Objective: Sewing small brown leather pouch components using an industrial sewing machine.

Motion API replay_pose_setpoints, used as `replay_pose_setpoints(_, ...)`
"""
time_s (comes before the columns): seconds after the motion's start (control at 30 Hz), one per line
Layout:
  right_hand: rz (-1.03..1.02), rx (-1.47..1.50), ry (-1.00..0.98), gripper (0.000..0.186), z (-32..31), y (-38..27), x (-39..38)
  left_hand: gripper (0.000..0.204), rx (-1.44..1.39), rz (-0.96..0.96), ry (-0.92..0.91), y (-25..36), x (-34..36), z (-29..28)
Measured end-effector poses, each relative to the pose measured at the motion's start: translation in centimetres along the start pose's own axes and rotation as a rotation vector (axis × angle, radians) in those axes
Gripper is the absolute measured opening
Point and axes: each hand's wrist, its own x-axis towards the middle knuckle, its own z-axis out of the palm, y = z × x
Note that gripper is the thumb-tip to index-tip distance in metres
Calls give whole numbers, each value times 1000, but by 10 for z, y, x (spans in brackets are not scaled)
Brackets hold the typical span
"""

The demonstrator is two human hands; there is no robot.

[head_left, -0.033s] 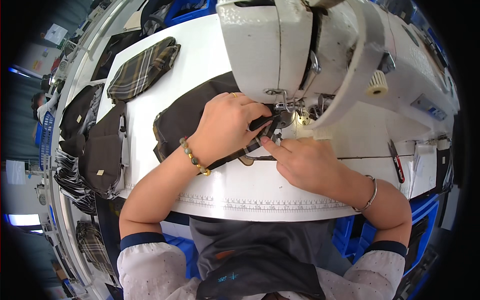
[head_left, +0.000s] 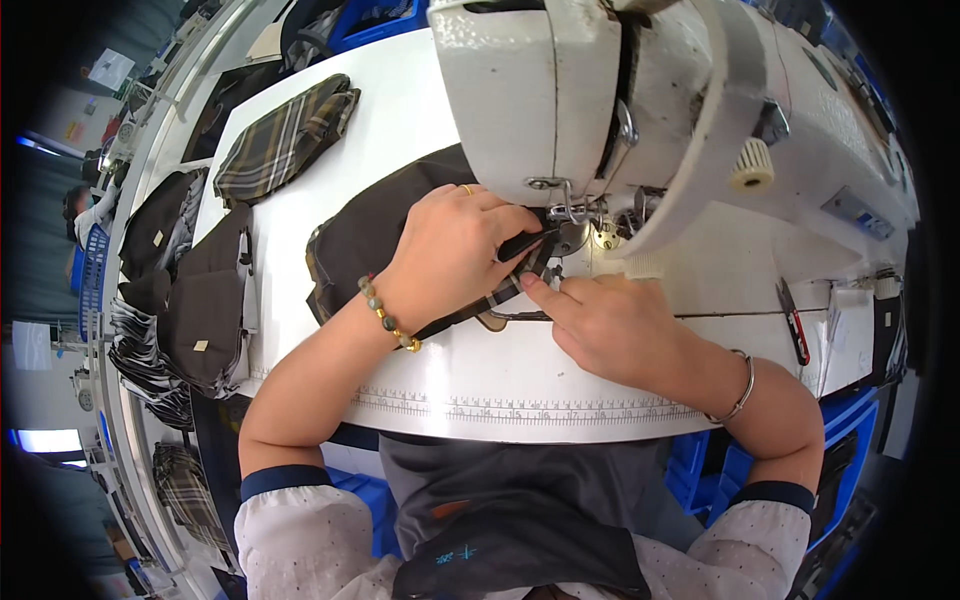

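Nothing visibly moves since the earlier frame: both hands stay at the dark cloth (head_left: pixel 365 220).
The left hand (head_left: pixel 455 245) has its fingers pinching a folded edge beside the presser foot (head_left: pixel 568 213); the right hand (head_left: pixel 625 325) sets a fingertip at the plaid edge (head_left: pixel 507 290), and whether it grips, I cannot tell. The cloth lies on the tabletop (head_left: pixel 500 385), left of the foot. A slack pinch could let the layers slip or pucker; a sudden feed could draw fingertips towards the needle area.
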Motion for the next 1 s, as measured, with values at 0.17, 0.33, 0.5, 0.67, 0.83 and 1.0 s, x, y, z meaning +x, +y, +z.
replay_pose_setpoints(0.17, 42, -1, -5, 43, -5, -2, 1, 17, 37, -11, -14, 4, 1, 0)
replay_pose_setpoints(0.33, 120, 11, 86, 39, -10, -9, 1, 14, -190, -124, -40, 1, 3, -6)
replay_pose_setpoints(0.5, 142, 23, 128, 39, -3, -8, -2, 15, -272, -177, -35, -4, 1, 1)
replay_pose_setpoints(0.67, 45, -58, 122, 43, 1, -8, -3, 16, -231, -69, 45, -4, -2, 2)
replay_pose_setpoints(0.83, 1, -156, 89, 46, 1, -8, -4, 19, 189, 161, 6, 12, -6, -4)
replay_pose_setpoints(1.0, -64, -161, 110, 45, 3, -3, -5, 19, 248, 162, -22, 16, -7, -6)
